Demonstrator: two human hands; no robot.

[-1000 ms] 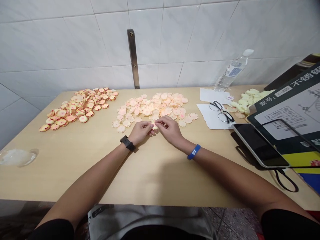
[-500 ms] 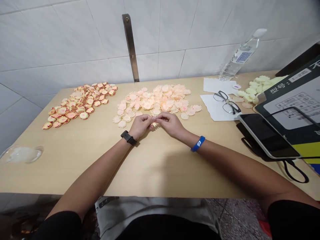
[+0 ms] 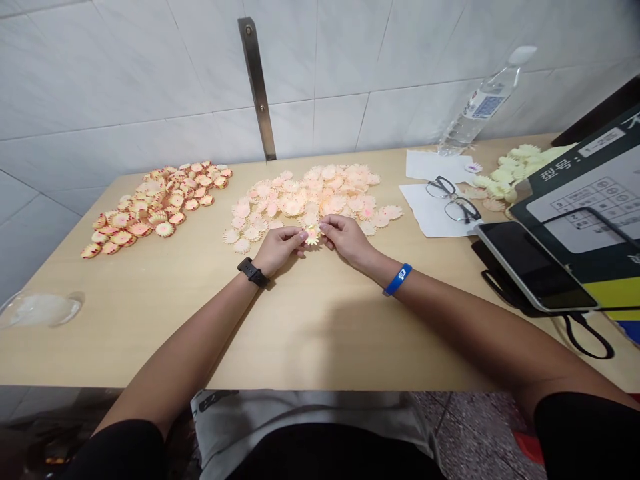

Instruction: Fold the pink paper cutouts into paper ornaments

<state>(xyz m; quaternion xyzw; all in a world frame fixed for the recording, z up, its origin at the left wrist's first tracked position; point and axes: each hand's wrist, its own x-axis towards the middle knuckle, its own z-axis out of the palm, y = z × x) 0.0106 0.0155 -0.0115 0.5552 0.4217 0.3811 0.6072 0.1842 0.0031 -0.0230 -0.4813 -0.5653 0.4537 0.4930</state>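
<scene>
Toward six o'clock of the pale paper-daisy pile (image 3: pixel 300 197), the left hand (image 3: pixel 280 250) and right hand (image 3: pixel 346 240) pinch one small paper daisy (image 3: pixel 313 235) at its rim — feather-light, thin, easily creased, so fingertips only

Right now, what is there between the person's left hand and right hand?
In the head view, a small pleated paper flower, pink and yellow, is held between the left hand and the right hand.
</scene>
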